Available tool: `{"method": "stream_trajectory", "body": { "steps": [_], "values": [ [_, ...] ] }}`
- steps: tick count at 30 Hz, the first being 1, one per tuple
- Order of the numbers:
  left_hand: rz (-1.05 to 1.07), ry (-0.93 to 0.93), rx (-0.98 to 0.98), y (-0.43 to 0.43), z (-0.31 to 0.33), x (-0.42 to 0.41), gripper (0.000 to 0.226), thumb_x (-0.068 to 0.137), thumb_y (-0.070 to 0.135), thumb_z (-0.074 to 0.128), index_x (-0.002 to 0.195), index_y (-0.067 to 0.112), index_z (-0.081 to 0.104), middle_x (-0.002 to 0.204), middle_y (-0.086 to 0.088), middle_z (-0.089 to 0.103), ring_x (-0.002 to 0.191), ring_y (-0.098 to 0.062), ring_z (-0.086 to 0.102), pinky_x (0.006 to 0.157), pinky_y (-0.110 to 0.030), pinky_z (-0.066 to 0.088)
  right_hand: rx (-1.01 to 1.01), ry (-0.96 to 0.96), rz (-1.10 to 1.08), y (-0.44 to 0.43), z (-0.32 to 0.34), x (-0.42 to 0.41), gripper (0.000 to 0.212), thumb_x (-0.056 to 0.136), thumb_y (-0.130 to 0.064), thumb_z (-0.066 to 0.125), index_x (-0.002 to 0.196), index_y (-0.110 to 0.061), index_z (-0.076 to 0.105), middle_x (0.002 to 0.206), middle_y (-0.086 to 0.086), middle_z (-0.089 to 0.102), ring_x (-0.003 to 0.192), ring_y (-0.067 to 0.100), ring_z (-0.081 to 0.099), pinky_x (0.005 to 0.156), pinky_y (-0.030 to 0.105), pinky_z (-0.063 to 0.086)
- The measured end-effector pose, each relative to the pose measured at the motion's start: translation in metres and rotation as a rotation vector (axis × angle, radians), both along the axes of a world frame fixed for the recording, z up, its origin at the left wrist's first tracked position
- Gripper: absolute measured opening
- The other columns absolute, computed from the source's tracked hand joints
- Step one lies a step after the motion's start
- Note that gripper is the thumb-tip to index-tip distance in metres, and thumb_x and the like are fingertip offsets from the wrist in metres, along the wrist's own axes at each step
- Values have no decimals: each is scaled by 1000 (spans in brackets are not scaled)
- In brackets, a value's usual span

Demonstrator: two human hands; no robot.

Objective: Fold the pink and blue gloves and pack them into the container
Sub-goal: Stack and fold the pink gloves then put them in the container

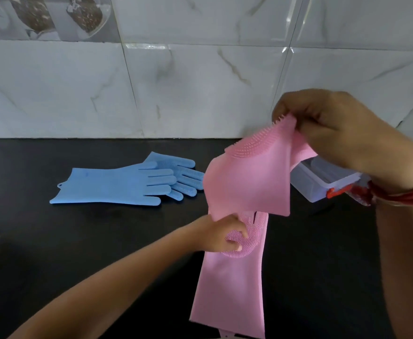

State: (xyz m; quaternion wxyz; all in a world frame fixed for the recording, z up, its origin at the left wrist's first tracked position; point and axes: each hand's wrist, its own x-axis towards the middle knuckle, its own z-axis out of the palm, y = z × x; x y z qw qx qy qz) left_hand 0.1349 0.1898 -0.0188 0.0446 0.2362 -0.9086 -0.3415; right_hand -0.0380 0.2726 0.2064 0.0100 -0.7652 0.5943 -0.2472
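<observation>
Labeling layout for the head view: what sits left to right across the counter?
Blue gloves → left hand → pink gloves → right hand, with the clear container partly hidden below it.

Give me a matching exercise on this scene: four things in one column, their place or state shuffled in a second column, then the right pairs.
Things
1. blue gloves
2. pink gloves
3. container
4. red bangles

Places or states
A. on the wrist of the right hand
B. lying flat and overlapping on the black counter
C. clear plastic with a red latch, partly hidden behind the right hand
D. gripped by the left hand and the right hand

Pairs: 1-B, 2-D, 3-C, 4-A
</observation>
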Motion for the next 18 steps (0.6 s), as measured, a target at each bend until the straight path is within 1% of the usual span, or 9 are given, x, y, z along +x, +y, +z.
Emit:
{"method": "stream_trajectory", "body": {
  "steps": [2,4,6,8,11,14,16,17,18],
  "values": [
    [120,83,158,2,1,5,20,91,19,60,109,15,66,114,0,65,103,-11,59,89,-21,46,62,62,17,5,1,-4,33,72,-9,31,85,-20,59,83,3,62,82,23,55,77,43,45],
    [383,282,403,-8,10,10,16,95,16,52,102,20,66,109,0,67,103,-18,63,90,-31,52,145,61,62,12,3,-6,27,73,-14,35,77,-27,58,73,-6,60,73,16,55,70,38,45],
    [502,501,659,-18,20,14,20,97,30,46,102,24,65,113,-2,66,103,-20,66,88,-32,55,187,62,90,11,2,-2,20,73,-23,39,70,-28,58,61,-11,58,62,8,53,62,24,42],
    [445,609,922,-18,29,12,45,89,56,45,107,22,67,114,-6,68,101,-20,68,79,-31,57,156,184,134,-6,-12,9,23,69,-30,39,69,-24,62,58,-11,58,57,8,52,59,21,41],
    [452,575,1338,-9,27,7,70,80,73,41,112,17,69,104,-8,71,96,-24,67,78,-36,55,212,385,249,-50,-66,31,30,76,-29,42,88,-29,70,83,-7,69,77,15,63,76,33,49],
    [612,663,1396,-1,6,-4,58,90,62,33,106,23,72,110,1,69,96,-12,64,69,-19,53,340,504,230,-73,-135,37,30,89,-32,49,118,-32,59,113,1,60,100,19,59,93,39,46],
    [730,686,1494,-1,0,-10,37,97,44,36,116,22,58,127,0,56,87,0,61,70,-12,47,316,321,127,-67,-172,24,41,86,-35,58,126,-31,51,124,0,53,108,16,55,97,34,44],
    [712,619,1415,1,1,-15,21,97,32,43,115,24,52,132,-2,52,85,3,59,73,-10,42,265,153,45,-61,-186,15,44,84,-34,61,127,-29,51,125,-1,52,109,16,54,96,30,43],
    [615,555,1511,0,-1,-17,15,94,25,49,109,27,50,134,-6,52,87,3,57,74,-10,38,208,-4,-64,-52,-198,5,46,83,-33,62,126,-27,51,124,0,52,109,15,54,93,28,42]
  ]
}}
